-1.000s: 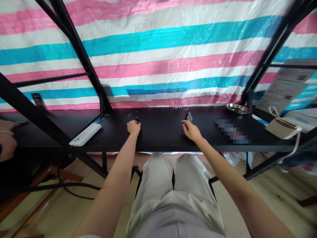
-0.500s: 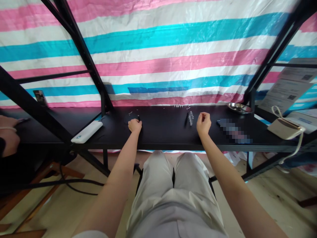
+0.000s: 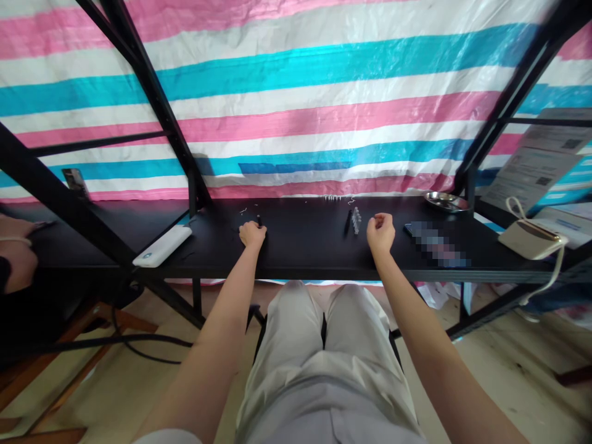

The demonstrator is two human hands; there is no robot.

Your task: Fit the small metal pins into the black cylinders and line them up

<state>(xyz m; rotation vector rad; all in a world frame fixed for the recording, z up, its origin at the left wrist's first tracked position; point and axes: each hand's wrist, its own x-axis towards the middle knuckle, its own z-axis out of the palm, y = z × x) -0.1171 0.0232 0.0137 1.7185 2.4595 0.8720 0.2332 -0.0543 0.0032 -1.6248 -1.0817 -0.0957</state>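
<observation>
My left hand (image 3: 252, 234) rests on the black table (image 3: 305, 246) with its fingers curled round a small dark pen-like thing (image 3: 259, 220) whose tip pokes out beyond the knuckles. My right hand (image 3: 380, 231) lies on the table to the right, fingers curled into a loose fist; what it holds, if anything, is hidden. Just left of the right hand stand a small clear rack of vials (image 3: 356, 219) and a dark pen (image 3: 347, 222). A row of tiny pale pieces (image 3: 332, 198) lies at the table's back edge.
A white power bank (image 3: 162, 245) lies at the table's left end. A metal dish (image 3: 446, 200) sits at the back right, a cream device with a cord (image 3: 531, 239) further right. Another person's hand (image 3: 13, 253) shows at far left. Black frame bars cross in front of the striped tarp.
My right hand left the vial rack, moved right and curled into a fist. The left hand has stayed in place.
</observation>
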